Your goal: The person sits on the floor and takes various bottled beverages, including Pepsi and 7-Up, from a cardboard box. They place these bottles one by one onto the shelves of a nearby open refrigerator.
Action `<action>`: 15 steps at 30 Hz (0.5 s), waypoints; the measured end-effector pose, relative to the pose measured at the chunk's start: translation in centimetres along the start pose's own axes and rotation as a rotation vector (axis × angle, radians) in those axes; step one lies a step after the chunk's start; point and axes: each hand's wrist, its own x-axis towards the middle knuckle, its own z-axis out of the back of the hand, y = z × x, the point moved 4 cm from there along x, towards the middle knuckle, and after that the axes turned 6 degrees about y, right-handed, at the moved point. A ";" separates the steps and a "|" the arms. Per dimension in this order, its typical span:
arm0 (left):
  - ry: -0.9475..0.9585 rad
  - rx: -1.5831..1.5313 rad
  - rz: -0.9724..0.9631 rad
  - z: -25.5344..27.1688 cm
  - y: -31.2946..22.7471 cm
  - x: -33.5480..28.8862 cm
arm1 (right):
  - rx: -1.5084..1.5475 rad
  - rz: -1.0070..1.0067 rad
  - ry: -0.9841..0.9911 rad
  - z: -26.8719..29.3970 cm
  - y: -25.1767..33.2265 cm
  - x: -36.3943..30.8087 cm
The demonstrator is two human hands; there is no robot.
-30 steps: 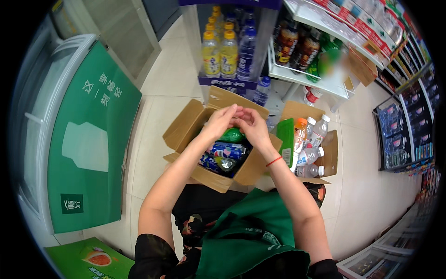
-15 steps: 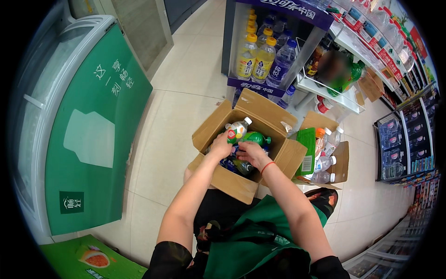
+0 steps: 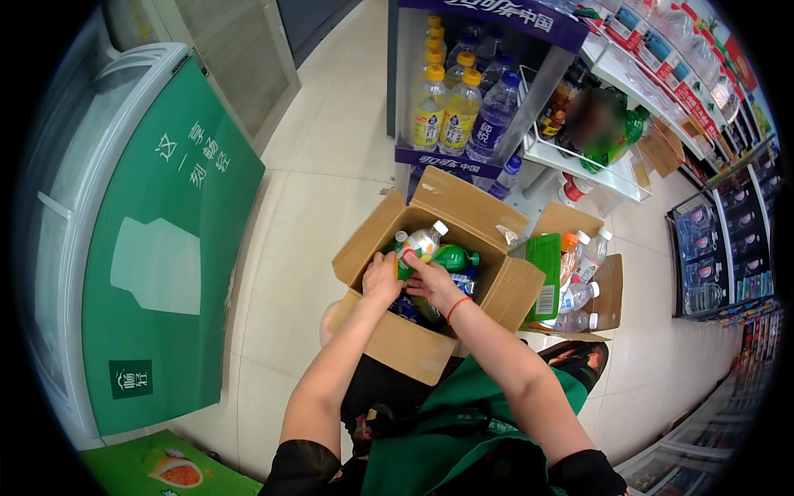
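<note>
An open cardboard box [image 3: 397, 335] stands in front of me with several drink bottles in it. A clear bottle with a white cap [image 3: 426, 240] lies slanted near the box's left side, cap pointing up and right. At its lower end my right hand [image 3: 435, 283] is closed, thumb on top and fingers below. My left hand [image 3: 382, 279] curls against the same end from the left; its fingertips are partly hidden. A green bottle [image 3: 453, 258] lies to the right of it. Blue-and-white packaging [image 3: 463, 284] shows beneath, partly covered by my right hand.
Right of the box, a second open carton [image 3: 610, 291] holds several bottles beside a green package [image 3: 542, 277]. A display rack [image 3: 451, 161] of yellow-capped and blue-capped bottles stands behind. White shelving [image 3: 595, 169] is at the back right. A green chest freezer [image 3: 165, 248] stands on the left.
My hands have drawn closer together around the lower end of the white-capped bottle. The view has shifted slightly, and the box appears a little lower and further left.
</note>
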 end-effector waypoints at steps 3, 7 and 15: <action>-0.006 -0.021 -0.060 0.2 -1.5 -1.3 | -0.039 0.047 -0.008 0.4 0.4 -1.3; -0.074 -0.038 -0.134 2.0 -4.1 -3.5 | -0.174 0.144 -0.066 0.0 2.5 -6.1; -0.196 0.020 -0.484 7.5 -16.7 -7.5 | -0.357 0.617 -0.156 5.5 8.6 -17.0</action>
